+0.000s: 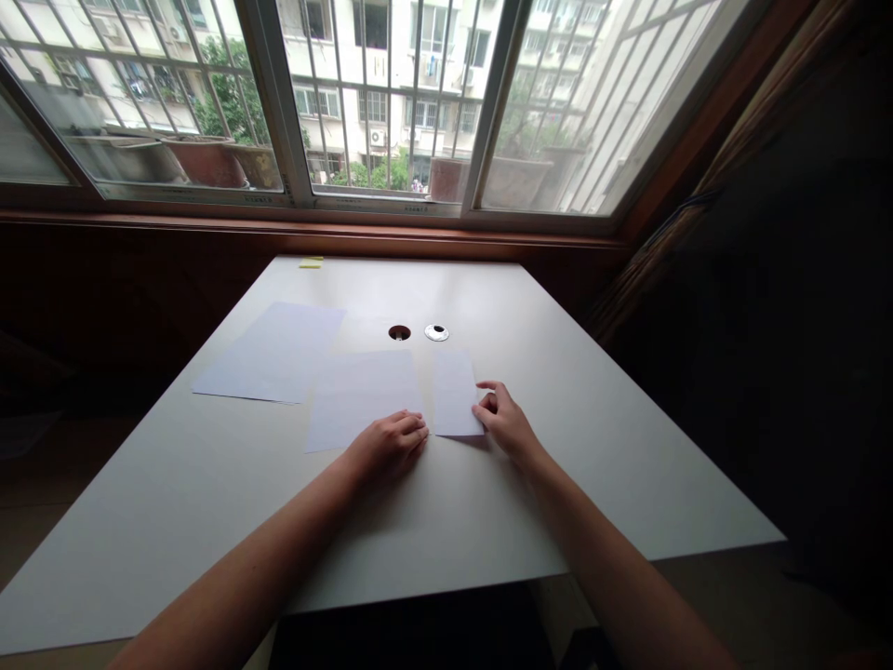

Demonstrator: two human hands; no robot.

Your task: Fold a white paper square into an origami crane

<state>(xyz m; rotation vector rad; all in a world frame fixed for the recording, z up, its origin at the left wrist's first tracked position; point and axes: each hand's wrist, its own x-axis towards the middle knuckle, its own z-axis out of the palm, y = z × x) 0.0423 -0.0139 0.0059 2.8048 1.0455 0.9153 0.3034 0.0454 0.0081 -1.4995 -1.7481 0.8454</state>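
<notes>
A narrow strip of white paper (455, 395) lies in the middle of the table, its near right corner slightly lifted. My right hand (506, 421) pinches that strip by its right edge between thumb and fingers. Left of the strip, across a small gap, is a wider sheet of white paper (366, 391). On that sheet's near right corner rests my left hand (394, 439), its fingers curled and pressed together. What is under its fingertips is hidden.
Another sheet of paper (272, 349) lies further left on the white table (593, 484). Beyond the papers are a round cable hole (399, 332) and its metal ring cover (436, 333). Yellow sticky notes (311, 262) sit at the far edge, below a barred window (391, 102).
</notes>
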